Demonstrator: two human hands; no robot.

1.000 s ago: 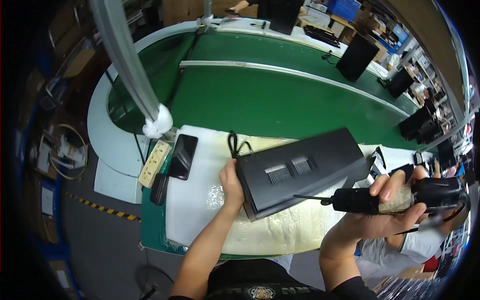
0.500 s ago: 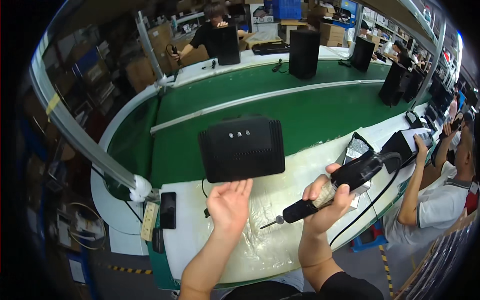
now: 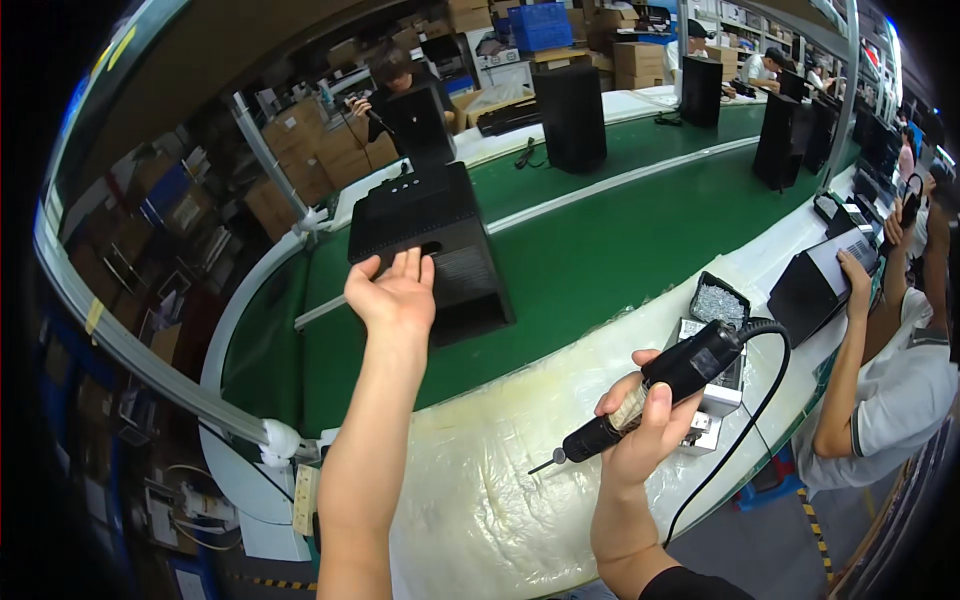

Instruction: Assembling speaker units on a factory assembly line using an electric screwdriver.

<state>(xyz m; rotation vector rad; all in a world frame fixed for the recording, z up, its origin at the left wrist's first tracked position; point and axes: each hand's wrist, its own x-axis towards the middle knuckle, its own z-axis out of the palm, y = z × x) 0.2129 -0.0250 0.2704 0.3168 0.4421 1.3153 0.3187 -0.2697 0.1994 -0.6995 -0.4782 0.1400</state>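
A black speaker cabinet point(image 3: 455, 270) with small silver knobs on its upper face stands on the green conveyor belt, ahead and to the left. My left hand point(image 3: 392, 292) is palm up with fingers stretched out, their tips at the cabinet's near edge beside a dark round hole. Whether they press on it I cannot tell. In my right hand point(image 3: 650, 420) is a black electric screwdriver point(image 3: 695, 362), its thin bit pointing down and left over the plastic-covered bench. A cable runs from its back end.
An open box of small metal screws point(image 3: 720, 300) sits right of the bench point(image 3: 480, 500). More black speakers point(image 3: 572, 118) stand along the far side. One co-worker point(image 3: 400, 85) is opposite; another point(image 3: 870, 370) handles a speaker at right. A metal post point(image 3: 150, 340) rises at left.
The speaker cabinet has gone forward and left from the bench's edge onto the belt and turned, now showing its side. My left hand has followed it; my right still holds the screwdriver.
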